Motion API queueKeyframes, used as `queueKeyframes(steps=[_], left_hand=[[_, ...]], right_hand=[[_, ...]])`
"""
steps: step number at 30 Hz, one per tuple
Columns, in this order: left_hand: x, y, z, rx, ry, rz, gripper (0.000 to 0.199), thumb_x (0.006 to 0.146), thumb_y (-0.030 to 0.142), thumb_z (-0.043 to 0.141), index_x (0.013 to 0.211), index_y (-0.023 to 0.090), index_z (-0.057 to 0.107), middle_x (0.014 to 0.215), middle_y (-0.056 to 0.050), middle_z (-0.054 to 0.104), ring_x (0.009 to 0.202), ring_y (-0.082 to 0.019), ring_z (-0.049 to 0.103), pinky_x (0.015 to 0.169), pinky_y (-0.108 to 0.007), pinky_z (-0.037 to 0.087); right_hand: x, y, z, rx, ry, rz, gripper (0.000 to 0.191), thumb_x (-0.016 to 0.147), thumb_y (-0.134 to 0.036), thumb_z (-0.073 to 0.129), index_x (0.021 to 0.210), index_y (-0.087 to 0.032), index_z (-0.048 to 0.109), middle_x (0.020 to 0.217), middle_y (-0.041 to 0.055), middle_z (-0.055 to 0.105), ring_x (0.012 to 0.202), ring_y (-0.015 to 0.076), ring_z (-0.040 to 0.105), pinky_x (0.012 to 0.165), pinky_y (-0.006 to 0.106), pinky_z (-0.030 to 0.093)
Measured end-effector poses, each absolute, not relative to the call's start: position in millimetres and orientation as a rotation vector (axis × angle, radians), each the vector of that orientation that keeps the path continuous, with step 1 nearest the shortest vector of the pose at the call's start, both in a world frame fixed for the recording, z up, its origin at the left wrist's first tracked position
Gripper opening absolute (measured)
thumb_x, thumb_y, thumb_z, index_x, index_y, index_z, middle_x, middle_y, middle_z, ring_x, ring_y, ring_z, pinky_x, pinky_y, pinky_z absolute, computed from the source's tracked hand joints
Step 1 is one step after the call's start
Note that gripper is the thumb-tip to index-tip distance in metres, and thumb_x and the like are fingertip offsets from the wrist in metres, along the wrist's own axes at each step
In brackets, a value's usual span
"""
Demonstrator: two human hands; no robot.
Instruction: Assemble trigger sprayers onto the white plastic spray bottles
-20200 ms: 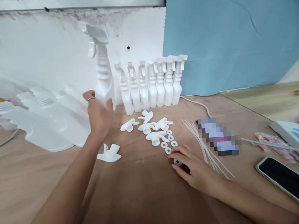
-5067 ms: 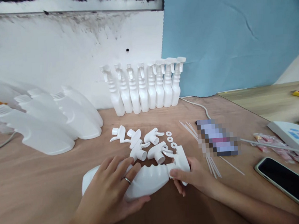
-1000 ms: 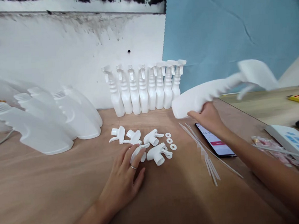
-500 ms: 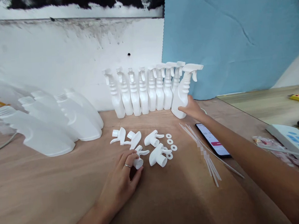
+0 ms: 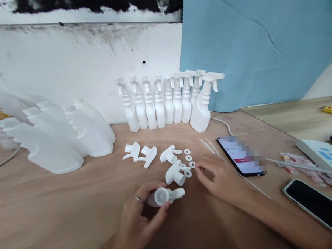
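Note:
My left hand (image 5: 140, 213) grips a white spray head (image 5: 162, 196), its round opening turned up toward me. Beside a white ring washer (image 5: 192, 164), the thumb and fingertips of my right hand (image 5: 219, 175) come together; whether they hold the washer cannot be made out. Several more washers (image 5: 187, 152) lie near that one. Four other spray heads rest on the table, one of them (image 5: 175, 172) just behind my left hand. Thin white tubes (image 5: 209, 146) are partly hidden by my right hand.
Several white bottles with spray heads (image 5: 159, 109) stand along the wall. Bottles without heads (image 5: 54, 151) lie at the left. Two phones, one lit (image 5: 239, 155) and one dark (image 5: 316, 205), lie at the right, near a white power strip (image 5: 324, 159) and a cable.
My left hand has lifted a spray head and turned its opening up. My right hand has let go of the rightmost standing bottle and come down to the washers.

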State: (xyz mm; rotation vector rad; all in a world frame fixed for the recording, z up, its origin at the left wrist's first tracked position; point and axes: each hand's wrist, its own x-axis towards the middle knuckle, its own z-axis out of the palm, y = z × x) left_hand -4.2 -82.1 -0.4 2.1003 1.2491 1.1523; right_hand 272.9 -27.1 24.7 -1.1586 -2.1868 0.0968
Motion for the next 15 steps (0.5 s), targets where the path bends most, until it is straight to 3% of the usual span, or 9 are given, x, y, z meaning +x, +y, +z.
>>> queueKeyframes(steps=[7, 11, 15], left_hand=[[6, -82, 5, 2.119, 1.235, 0.95, 0.026, 0.089, 0.034, 0.067, 0.112, 0.029, 0.055, 0.099, 0.005, 0.072, 0.078, -0.011, 0.068, 0.069, -0.02, 0.054], [7, -77, 1, 2.145, 1.243, 0.894, 0.032, 0.088, 0.033, 0.069, 0.117, 0.031, 0.054, 0.109, 0.004, 0.071, 0.09, -0.014, 0.068, 0.08, -0.024, 0.054], [19, -69, -3, 2.121, 1.314, 0.833, 0.033, 0.089, 0.036, 0.068, 0.117, 0.032, 0.052, 0.108, 0.005, 0.07, 0.092, -0.016, 0.067, 0.081, -0.028, 0.053]], right_hand=[[255, -39, -10, -1.157, -2.273, 0.209, 0.023, 0.091, -0.006, 0.05, 0.106, -0.018, 0.062, 0.1, 0.0096, 0.06, 0.093, 0.025, 0.056, 0.082, 0.042, 0.047], [256, -39, -5, -1.152, -2.282, 0.252, 0.019, 0.093, -0.008, 0.05, 0.104, -0.019, 0.062, 0.104, 0.0097, 0.06, 0.098, 0.0259, 0.055, 0.086, 0.044, 0.048], [258, -39, -4, -1.111, -2.244, 0.335, 0.016, 0.093, -0.006, 0.052, 0.091, -0.019, 0.06, 0.1, 0.0076, 0.062, 0.097, 0.0248, 0.055, 0.085, 0.042, 0.048]])
